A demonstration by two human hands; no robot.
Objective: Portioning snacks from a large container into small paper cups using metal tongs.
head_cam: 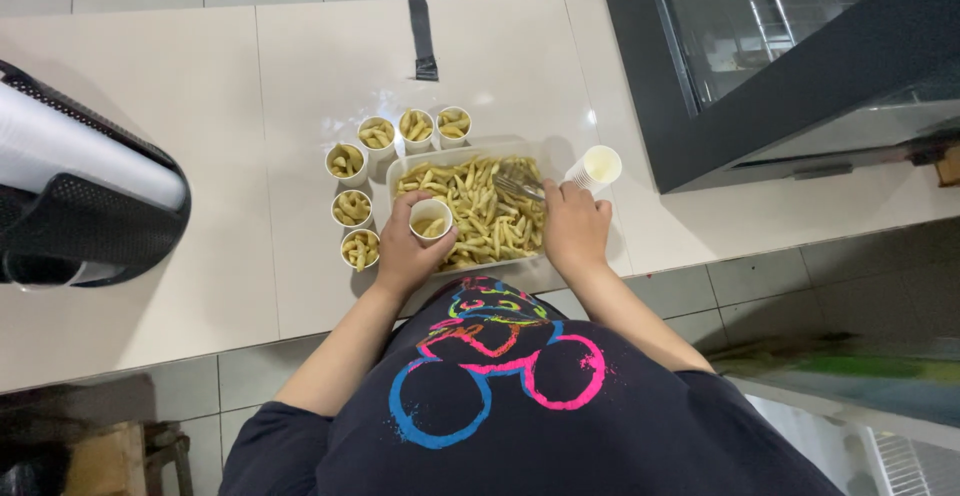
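Left hand (400, 256) fingers wrapped round small paper cup (431, 221) over fries tray (400, 171). Right hand (573, 228) clamped on fork (518, 189), probably, tines in fries. Six filled cups (355, 208) left of tray.

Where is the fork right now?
In the head view, the fork is in the right hand, its tines over the fries at the right end of the tray, beside the stack of empty cups.

My feed is bright and even, lit from overhead, I think; glare spots shine on the white counter (300, 66), soft shadows, edges bend slightly.
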